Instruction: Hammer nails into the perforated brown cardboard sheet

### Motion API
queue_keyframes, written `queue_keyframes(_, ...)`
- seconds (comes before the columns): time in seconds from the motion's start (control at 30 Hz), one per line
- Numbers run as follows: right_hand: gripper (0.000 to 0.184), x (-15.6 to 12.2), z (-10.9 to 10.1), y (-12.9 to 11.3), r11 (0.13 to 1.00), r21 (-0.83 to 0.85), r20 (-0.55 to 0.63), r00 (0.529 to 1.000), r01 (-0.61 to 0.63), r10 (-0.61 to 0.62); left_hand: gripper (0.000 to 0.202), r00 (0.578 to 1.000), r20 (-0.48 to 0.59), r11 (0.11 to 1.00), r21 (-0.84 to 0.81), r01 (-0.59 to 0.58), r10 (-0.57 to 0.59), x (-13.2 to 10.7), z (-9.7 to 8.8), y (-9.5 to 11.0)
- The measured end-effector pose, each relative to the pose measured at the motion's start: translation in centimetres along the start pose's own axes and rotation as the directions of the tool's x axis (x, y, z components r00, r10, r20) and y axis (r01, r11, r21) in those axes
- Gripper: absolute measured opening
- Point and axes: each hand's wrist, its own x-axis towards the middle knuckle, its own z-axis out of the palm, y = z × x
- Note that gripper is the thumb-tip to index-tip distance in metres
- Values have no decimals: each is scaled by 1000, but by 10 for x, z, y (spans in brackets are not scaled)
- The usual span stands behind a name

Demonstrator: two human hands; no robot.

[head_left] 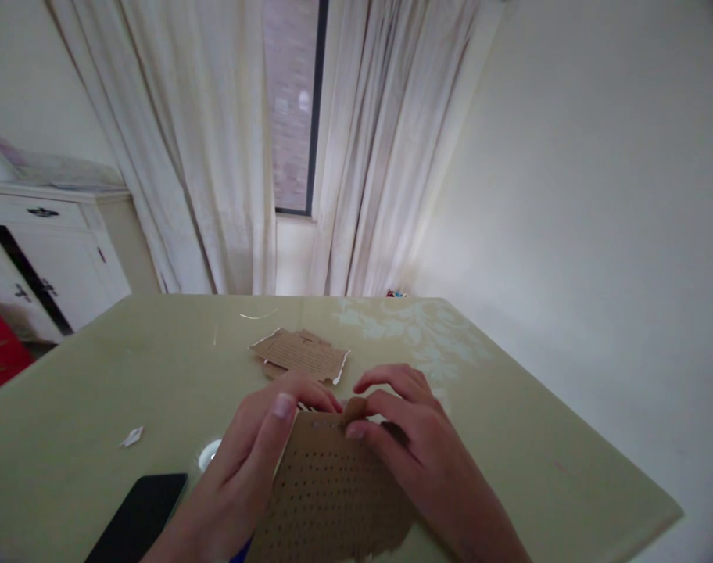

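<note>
A brown cardboard sheet (333, 485) with rows of small holes stands tilted toward me at the near middle of the table. My left hand (256, 438) grips its upper left edge, with the thumb on the near face and the fingers behind. At the top edge, my right hand (397, 422) pinches a small raised flap of the cardboard (354, 408) between thumb and index finger. Beyond both hands lies a stack of similar perforated cardboard pieces (301, 353) with torn white edges. The lower end of the held sheet runs out of view.
A black phone (139, 516) lies at the near left, beside a round white object (209, 453) partly covered by my left wrist. A small white scrap (132, 437) is farther left on the green table (509, 438). Curtains, a white cabinet (51, 234) and a wall surround it.
</note>
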Motion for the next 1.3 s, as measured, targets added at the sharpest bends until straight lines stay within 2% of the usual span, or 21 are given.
queue_keyframes(0.1,20,11,15,6,992,122,58,998,-44,37,64,996,-63,996,-73,56,-61,3,7,-8)
queue_keyframes(0.17,20,17,35,10,982,180,71,996,-64,52,63,990,-125,998,-44,54,-59,11,14,-17)
queue_keyframes(0.27,21,27,71,21,989,132,-21,997,-65,68,56,980,-183,972,204,114,-76,27,13,-38)
queue_keyframes(0.33,23,32,90,34,993,49,-98,989,-104,108,47,983,-114,874,452,178,-141,36,0,-55)
queue_keyframes(0.4,24,34,100,47,989,16,-100,984,-148,149,40,978,-48,765,615,190,-203,41,-22,-67)
queue_keyframes(0.43,24,34,102,54,987,15,-78,984,-161,162,39,974,-36,748,634,197,-226,42,-33,-71)
queue_keyframes(0.53,17,34,101,64,987,33,22,987,-158,158,42,964,-25,775,590,229,-266,40,-64,-75)
queue_keyframes(0.63,16,35,103,61,989,2,163,976,-148,146,43,950,19,762,602,239,-312,37,-79,-81)
queue_keyframes(0.73,30,40,112,53,979,-89,306,930,-184,203,41,906,102,705,666,245,-411,37,-82,-97)
queue_keyframes(0.8,34,45,120,49,971,-128,343,909,-203,236,41,869,122,639,728,250,-480,37,-81,-108)
queue_keyframes(0.97,37,51,144,48,965,-165,391,885,-204,254,51,809,30,438,852,286,-587,33,-82,-130)
queue_keyframes(1.03,38,50,154,52,965,-162,408,876,-206,255,59,780,-12,390,861,326,-626,32,-83,-138)
queue_keyframes(1.1,38,49,160,55,965,-147,417,871,-217,259,60,768,-11,402,847,347,-640,33,-85,-145)
queue_keyframes(1.2,35,50,161,59,967,-86,408,876,-241,255,45,785,51,477,817,322,-618,38,-88,-146)
queue_keyframes(1.23,33,51,159,60,966,-57,393,884,-251,253,42,804,72,513,802,306,-591,39,-89,-142)
queue_keyframes(1.3,32,55,151,60,962,4,339,905,-273,256,45,875,62,621,728,290,-481,42,-91,-129)
